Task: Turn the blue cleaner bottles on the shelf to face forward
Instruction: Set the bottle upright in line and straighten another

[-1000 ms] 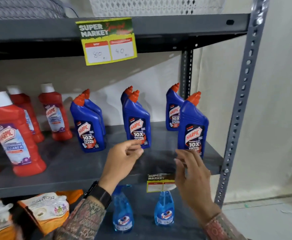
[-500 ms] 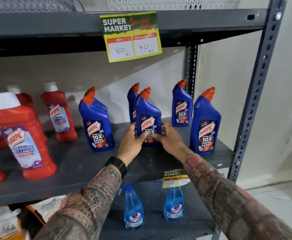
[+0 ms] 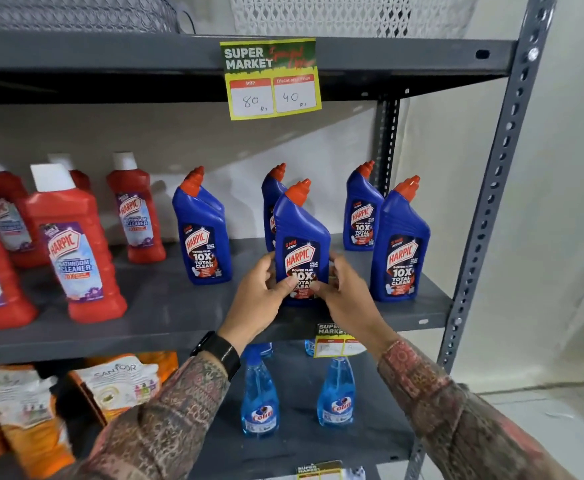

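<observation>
A blue plastic cleaner bottle with an orange angled cap (image 3: 301,244) stands near the front middle of a dark grey metal shelf (image 3: 166,313). Its label faces almost straight out. The person's left hand (image 3: 261,299) and right hand (image 3: 344,296) cup its lower half from either side, fingers (image 3: 285,284) wrapped onto the label and closed around the bottle.

Directly behind it, a second blue bottle (image 3: 272,195) is mostly hidden, so its facing cannot be told. To the left stands another blue bottle (image 3: 204,233), turned slightly aside. To the right, one blue bottle (image 3: 400,244) sits at the shelf's front edge and another (image 3: 361,211) stands further back near the upright post; both show their labels.

Further left are red plastic bathroom cleaner bottles with white caps (image 3: 76,251). A yellow and green price tag (image 3: 271,79) hangs from the shelf above. On the shelf below stand pale blue spray bottles (image 3: 259,393), with orange pouches (image 3: 117,386) to their left.

The step in hand appears to be squaring the middle bottle to face forward, and it looks nearly done. Next, the hands would likely let go and move to a bottle that is angled, probably the left one or the hidden one behind, which calls for reaching past the front row without knocking it.
</observation>
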The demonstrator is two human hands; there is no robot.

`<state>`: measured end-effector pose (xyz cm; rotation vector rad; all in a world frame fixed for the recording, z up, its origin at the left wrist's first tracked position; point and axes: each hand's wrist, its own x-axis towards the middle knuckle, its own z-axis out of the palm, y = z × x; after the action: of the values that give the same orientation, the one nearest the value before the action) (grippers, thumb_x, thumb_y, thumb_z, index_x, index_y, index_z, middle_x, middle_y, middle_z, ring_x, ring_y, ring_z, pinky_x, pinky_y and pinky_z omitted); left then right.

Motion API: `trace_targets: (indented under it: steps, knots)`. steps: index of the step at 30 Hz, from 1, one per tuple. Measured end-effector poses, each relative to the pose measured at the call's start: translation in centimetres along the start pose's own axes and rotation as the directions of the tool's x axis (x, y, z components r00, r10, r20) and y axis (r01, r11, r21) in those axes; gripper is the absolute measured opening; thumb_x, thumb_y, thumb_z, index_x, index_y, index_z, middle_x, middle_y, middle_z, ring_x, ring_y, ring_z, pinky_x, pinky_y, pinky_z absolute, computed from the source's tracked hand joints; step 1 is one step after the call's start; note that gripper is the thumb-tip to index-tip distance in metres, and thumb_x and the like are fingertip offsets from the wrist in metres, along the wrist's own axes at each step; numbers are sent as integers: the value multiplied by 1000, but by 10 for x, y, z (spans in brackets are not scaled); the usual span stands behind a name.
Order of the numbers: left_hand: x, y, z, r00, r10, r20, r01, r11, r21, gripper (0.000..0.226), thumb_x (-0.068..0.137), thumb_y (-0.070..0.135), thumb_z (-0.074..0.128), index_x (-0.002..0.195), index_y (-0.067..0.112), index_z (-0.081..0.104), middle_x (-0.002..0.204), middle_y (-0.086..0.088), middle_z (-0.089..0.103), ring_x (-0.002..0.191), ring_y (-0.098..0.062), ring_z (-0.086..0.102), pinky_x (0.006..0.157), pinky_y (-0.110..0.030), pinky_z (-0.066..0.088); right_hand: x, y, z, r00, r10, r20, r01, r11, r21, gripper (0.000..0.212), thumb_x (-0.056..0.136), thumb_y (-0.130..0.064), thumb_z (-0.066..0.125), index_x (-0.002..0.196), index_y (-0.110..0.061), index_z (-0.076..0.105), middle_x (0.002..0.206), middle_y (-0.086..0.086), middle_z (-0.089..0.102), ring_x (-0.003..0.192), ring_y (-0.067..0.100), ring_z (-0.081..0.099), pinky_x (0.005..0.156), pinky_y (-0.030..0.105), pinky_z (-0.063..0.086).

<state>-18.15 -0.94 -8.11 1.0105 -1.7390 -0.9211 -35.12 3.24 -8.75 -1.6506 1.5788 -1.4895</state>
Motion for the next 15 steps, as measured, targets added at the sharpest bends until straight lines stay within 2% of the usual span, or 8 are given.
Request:
trace_targets:
  steps: [3, 5, 7, 10, 12, 15]
  knots:
    - [-4, 1, -8, 999, 3, 34, -4, 1000, 26, 52, 99, 13, 70, 145, 25, 49, 112, 22, 66, 89, 29, 63, 78, -1, 52, -2, -2, -2, 1000, -5, -10, 5, 1000, -24, 53, 91, -13, 77, 139, -19, 56, 121, -8, 73, 109, 3, 70, 91, 22, 60]
    - [-5, -1, -14, 999, 1, 50, -4, 998, 66, 54, 98, 14, 70, 145, 26, 47, 114, 20, 67, 90, 29, 62, 86, -8, 56, -3, -3, 0, 999, -2, -42, 0, 999, -51, 56, 87, -13, 81, 138, -16, 59, 122, -5, 74, 108, 7, 71, 92, 26, 61]
    - [-6, -2, -21, 999, 6, 48, -10, 995, 101, 59, 98, 16, 71, 151, 22, 46, 117, 17, 68, 94, 23, 64, 94, -19, 57, -5, -5, 4, 999, 7, -52, -10, 998, -57, 54, 87, -13, 82, 136, -14, 61, 122, -2, 75, 107, 10, 72, 93, 31, 61]
    - [-9, -4, -30, 999, 3, 43, -8, 992, 127, 62, 99, 16, 69, 155, 24, 42, 113, 26, 63, 98, 15, 62, 84, -12, 52, -5, -9, 11, 1000, 11, -29, -13, 999, -45, 52, 86, -14, 82, 134, -14, 62, 121, -2, 75, 105, 8, 72, 91, 28, 61]
    - [-12, -3, -32, 999, -1, 47, -4, 993, 117, 63, 100, 17, 67, 157, 25, 40, 114, 25, 62, 99, 15, 60, 87, -13, 53, -5, -10, 16, 999, 18, -33, -19, 999, -31, 50, 87, -13, 81, 134, -16, 61, 119, -5, 75, 103, 4, 71, 90, 26, 61]
    - [-19, 0, -29, 999, 19, 42, -23, 996, 82, 60, 103, 14, 62, 154, 35, 37, 120, 21, 64, 100, 19, 62, 84, -5, 52, -9, -10, 19, 999, 10, -46, -9, 1000, 24, 53, 90, -10, 78, 138, -21, 59, 118, -12, 71, 99, -8, 66, 78, 8, 56]
